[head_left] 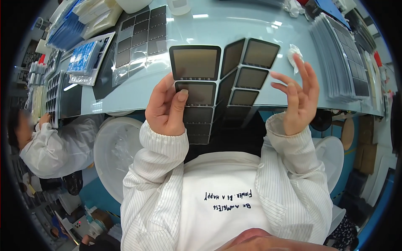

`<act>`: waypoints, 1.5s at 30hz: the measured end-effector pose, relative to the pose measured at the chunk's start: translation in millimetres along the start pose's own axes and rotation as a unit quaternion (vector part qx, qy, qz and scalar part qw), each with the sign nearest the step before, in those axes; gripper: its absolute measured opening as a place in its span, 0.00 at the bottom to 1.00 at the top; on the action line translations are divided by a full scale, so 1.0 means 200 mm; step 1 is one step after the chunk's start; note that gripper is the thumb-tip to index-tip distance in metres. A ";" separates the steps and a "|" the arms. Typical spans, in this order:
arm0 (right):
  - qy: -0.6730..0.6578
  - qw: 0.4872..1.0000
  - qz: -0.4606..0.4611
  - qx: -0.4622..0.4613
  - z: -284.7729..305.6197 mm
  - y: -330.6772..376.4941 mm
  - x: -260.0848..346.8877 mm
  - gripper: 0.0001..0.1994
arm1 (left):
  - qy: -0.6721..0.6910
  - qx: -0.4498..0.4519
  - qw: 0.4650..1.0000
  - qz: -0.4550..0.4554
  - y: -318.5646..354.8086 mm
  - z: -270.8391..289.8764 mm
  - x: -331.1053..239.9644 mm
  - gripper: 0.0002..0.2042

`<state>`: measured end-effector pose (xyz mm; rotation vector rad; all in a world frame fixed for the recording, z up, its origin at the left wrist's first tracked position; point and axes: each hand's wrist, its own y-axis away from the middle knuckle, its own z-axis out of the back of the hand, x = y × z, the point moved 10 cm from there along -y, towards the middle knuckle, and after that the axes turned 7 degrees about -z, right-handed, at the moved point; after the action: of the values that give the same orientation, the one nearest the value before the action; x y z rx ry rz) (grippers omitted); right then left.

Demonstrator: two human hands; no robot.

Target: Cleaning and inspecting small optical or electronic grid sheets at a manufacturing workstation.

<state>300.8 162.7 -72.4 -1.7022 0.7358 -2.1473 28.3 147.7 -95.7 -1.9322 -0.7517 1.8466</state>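
Note:
My left hand (168,106) grips the left side of a sheet of dark rectangular panels (195,62), its thumb across the front. The panels have rounded corners and thin pale gaps between them. Held up above the table's near edge, the sheet is bent into upright folds, and its lower end hangs over my lap. To the right, my right hand (299,96) is raised with its fingers apart and nothing visible in them. Those fingertips are close to the sheet's right edge; whether they touch it I cannot tell.
On the glossy table (234,27), another panel sheet (142,35) lies at back left, near blue packets (83,58). A tall stack of sheets (345,62) stands right, beyond a crumpled white wad (293,58). White bins (100,144) flank me below. A co-worker (56,148) sits left.

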 end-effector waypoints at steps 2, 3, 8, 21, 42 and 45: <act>-0.140 0.983 -0.107 0.049 -0.05 0.00 -0.13 0.23 | 0.009 -0.022 1.000 0.019 0.00 0.00 0.01 0.19; -0.168 0.971 -0.162 0.055 -0.08 0.01 -0.17 0.23 | 0.009 -0.019 1.000 0.021 0.00 0.00 0.01 0.19; -0.097 0.966 -0.216 0.105 -0.10 0.06 -0.24 0.13 | -0.042 -0.013 0.999 0.025 0.02 0.04 0.02 0.19; -0.179 0.962 -0.197 0.057 0.12 0.05 -0.20 0.08 | -0.042 0.049 0.994 0.086 0.01 -0.04 -0.08 0.30; -0.199 0.958 -0.207 0.006 0.19 0.08 -0.21 0.08 | -0.066 0.131 0.988 0.038 0.02 -0.11 -0.14 0.38; -0.201 0.950 -0.236 0.033 0.19 0.10 -0.24 0.07 | -0.059 0.093 0.992 0.068 0.02 -0.08 -0.13 0.38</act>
<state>347.6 163.9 -116.5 -2.3598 0.1468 -1.9491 44.6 129.9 -75.4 -1.8085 -0.4712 2.0473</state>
